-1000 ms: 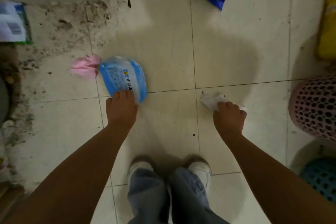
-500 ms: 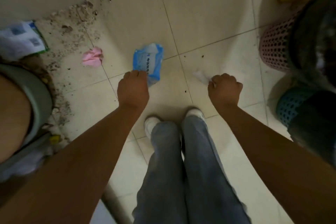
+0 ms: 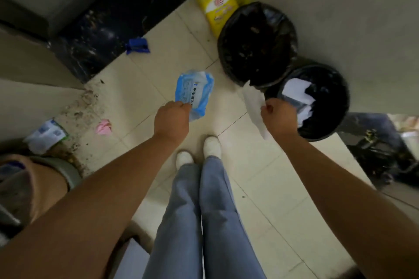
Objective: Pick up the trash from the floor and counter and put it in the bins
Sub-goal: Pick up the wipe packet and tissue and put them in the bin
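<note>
My left hand (image 3: 172, 118) is closed on a blue and white plastic wrapper (image 3: 194, 92), held above the tiled floor. A crumpled white paper (image 3: 254, 103) hangs from my right hand (image 3: 279, 118), which hovers at the near left rim of a black-lined bin (image 3: 335, 118) with white paper inside. A second black-lined bin (image 3: 226, 36) stands just behind it. On the floor lie a pink scrap (image 3: 103, 127), a blue scrap (image 3: 137, 45) and a white and green packet (image 3: 46, 135).
A yellow jug (image 3: 217, 8) stands against the wall behind the bins. A dark marble step (image 3: 108, 29) lies at the back left, with dirt and crumbs along the floor edge (image 3: 86, 106). My legs and white shoes (image 3: 212, 146) are below my hands.
I have stood up from the floor with the blue wrapper and the white paper lifted in my hands. The view has turned right, bringing both bins into sight.
</note>
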A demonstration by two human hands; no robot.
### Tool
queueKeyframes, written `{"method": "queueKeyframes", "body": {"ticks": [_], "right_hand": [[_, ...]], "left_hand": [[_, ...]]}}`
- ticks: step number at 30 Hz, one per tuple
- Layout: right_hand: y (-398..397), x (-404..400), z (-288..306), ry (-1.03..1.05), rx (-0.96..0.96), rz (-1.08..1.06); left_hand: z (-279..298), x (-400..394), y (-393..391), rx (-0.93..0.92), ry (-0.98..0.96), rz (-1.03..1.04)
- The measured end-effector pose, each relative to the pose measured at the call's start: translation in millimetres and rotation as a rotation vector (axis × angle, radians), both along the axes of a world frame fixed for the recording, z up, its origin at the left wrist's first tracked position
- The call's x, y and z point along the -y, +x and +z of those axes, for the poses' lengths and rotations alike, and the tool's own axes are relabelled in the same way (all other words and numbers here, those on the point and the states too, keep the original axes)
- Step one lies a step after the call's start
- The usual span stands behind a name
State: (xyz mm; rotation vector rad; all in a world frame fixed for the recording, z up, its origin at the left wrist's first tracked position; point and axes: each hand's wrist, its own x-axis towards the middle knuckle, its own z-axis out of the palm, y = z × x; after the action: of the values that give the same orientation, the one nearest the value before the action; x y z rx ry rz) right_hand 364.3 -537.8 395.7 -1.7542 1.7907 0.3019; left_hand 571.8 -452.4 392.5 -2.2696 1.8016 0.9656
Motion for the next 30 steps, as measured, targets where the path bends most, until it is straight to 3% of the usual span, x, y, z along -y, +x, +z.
{"method": "queueKeyframes", "body": {"ticks": [8, 13, 16, 20, 23, 25, 28, 30], "right_hand": [[-152, 4, 41, 0.059, -0.099, -0.321], [-215, 41, 3, 0.086, -0.077, -0.413], [-237, 62, -28, 0.105, -0.049, -0.446], [-265, 84, -62, 0.134, -0.039, -0.439], [-279, 94, -74, 0.21, -0.049, -0.331], [-285, 93, -80, 0.309, -0.101, -0.104], [-281, 86, -79, 0.384, -0.162, 0.154], [-272, 83, -74, 0.401, -0.149, 0.242]], "left_hand": [[24, 59, -133, -0.031, -0.05, -0.296], [6, 102, -219, -0.083, -0.007, -0.334], [-27, 129, -270, -0.003, 0.107, -0.35], [-74, 151, -324, 0.001, 0.183, -0.221], [-95, 157, -341, 0.039, 0.3, -0.178], [-99, 154, -343, 0.049, 0.353, -0.227], [-91, 146, -332, 0.087, 0.355, -0.298], [-81, 139, -315, 0.118, 0.341, -0.235]]}}
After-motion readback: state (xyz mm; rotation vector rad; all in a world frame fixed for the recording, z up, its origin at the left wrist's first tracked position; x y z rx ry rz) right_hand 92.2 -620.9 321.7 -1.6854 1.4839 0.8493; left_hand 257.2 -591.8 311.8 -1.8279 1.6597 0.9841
